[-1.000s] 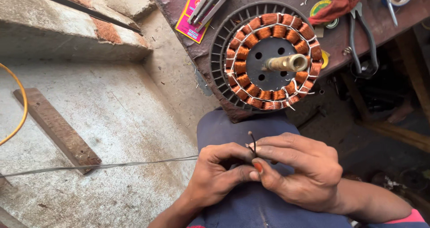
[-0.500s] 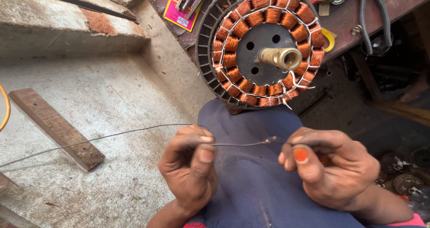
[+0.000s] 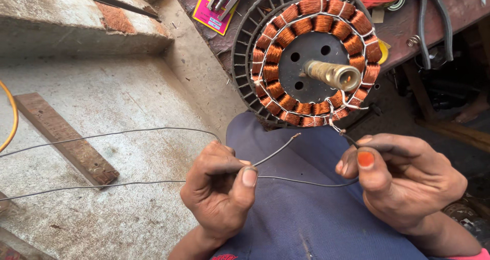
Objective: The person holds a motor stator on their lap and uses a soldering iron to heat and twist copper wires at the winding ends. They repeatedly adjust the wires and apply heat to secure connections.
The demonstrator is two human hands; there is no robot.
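Two thin grey wires (image 3: 102, 135) run in from the left edge across the concrete floor (image 3: 127, 86), one arching over and one passing below a weathered wooden plank (image 3: 61, 137) that lies diagonally; a yellow cable (image 3: 13, 117) curves at the far left border. Above, a rough concrete step (image 3: 76, 30) with exposed brick closes the upper left, leaving the broad patch of floor between step and plank open. The left hand (image 3: 219, 191) sits low in the middle over a blue-trousered lap (image 3: 301, 214), fingers curled and thumb pressed down, pinching the grey wires so that a short bared end (image 3: 278, 147) sticks up and to the right, free in the air. From this pinch one wire sags across the lap to the right hand (image 3: 403, 181), which is closed as well, thumb and forefinger nipped around a dark lead (image 3: 349, 137) coming off the motor. That lead rises to the lower rim of a ceiling-fan stator (image 3: 311, 50) with copper coils, white binding thread and a brass shaft (image 3: 334, 75), leaning against the bench (image 3: 459, 9) edge just above the knee. Between the two hands a clear gap remains. Pliers (image 3: 434, 20) lie on the bench at top right, and a pink card (image 3: 209, 12) lies left of the stator.
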